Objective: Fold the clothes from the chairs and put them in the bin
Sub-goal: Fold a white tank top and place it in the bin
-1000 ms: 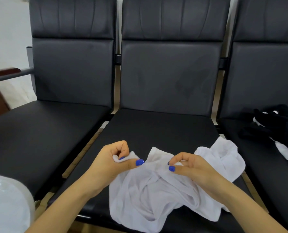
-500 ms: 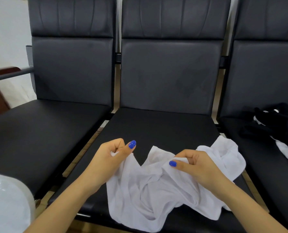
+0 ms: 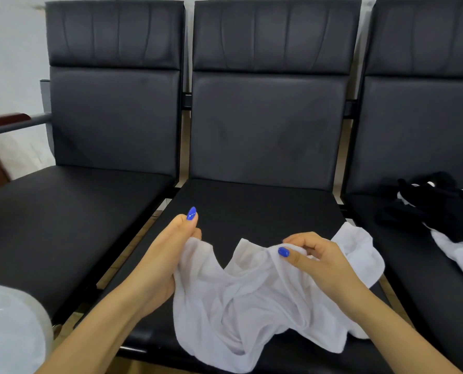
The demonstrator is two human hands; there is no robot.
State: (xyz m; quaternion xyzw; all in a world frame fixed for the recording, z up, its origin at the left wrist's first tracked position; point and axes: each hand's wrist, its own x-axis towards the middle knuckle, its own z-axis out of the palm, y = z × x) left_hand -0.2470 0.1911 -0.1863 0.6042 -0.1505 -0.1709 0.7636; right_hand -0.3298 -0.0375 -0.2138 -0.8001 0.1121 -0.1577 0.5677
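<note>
Garment: a white garment (image 3: 254, 300) lies crumpled on the middle seat (image 3: 252, 209) of the black bench, towards that seat's front edge, with one lobe spreading to the seat's right edge.
Left hand: the left hand (image 3: 168, 252) grips the garment's left top corner, fingers curled round the cloth and thumb up; the cloth hangs from it down to the seat.
Right hand: the right hand (image 3: 314, 260) pinches a bunched fold at the garment's top edge between thumb and curled fingers.
Key relation: the stretch of top edge between the two hands sags in a scooped curve, so the held edge runs left to right across the seat, parallel to its front edge. The bulk of the cloth lies below and nearer the person than both hands. The loose right lobe lies beyond the right hand, so that hand is the nearer one to it.
Step in hand: judged as finding the edge and spreading the garment before a first fold; no fold looks made yet.
Next move calls for: drawing the hands apart along that left-right line to take the sag out, then lifting to shake the bunched middle flat.
Other clothes: a black and white heap (image 3: 438, 209) waits on the right seat (image 3: 414, 265), well apart.
Bin: a pale rounded object (image 3: 8, 327) at the lower left corner may be the bin; I cannot tell.
</note>
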